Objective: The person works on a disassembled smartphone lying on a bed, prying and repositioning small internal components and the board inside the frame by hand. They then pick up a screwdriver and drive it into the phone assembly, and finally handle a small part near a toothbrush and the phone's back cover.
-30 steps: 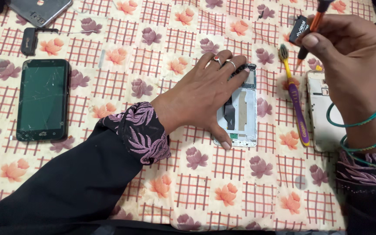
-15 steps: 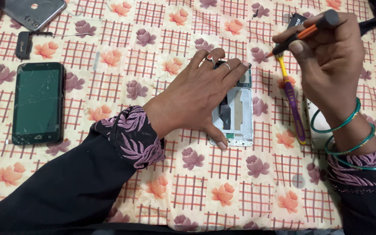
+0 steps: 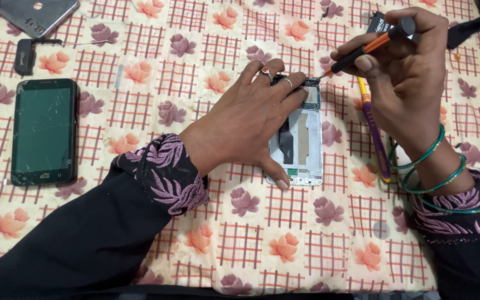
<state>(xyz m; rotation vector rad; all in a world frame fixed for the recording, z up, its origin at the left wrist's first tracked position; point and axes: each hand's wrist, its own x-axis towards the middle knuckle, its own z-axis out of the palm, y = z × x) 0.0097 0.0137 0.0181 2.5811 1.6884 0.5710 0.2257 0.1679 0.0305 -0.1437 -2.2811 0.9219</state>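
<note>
Head view, near to far: both forearms in black sleeves w/ pink leaf cuffs. Left hand (image 3: 245, 125) lies flat, fingers spread, pressing opened phone chassis (image 3: 300, 136) onto floral cloth (image 3: 240, 244) at centre. Right hand (image 3: 412, 72), 3 green bangles at wrist, fingers closed on orange-black screwdriver (image 3: 365, 50), tip at chassis top edge. Purple-yellow tool (image 3: 374, 133) lies just right of chassis. Dark cracked phone (image 3: 44, 131) far left, well apart; grey back cover (image 3: 35, 14) top left.

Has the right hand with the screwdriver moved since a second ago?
Yes. The right hand brought the screwdriver down and left, its tip now at the opened phone's top edge.
</note>
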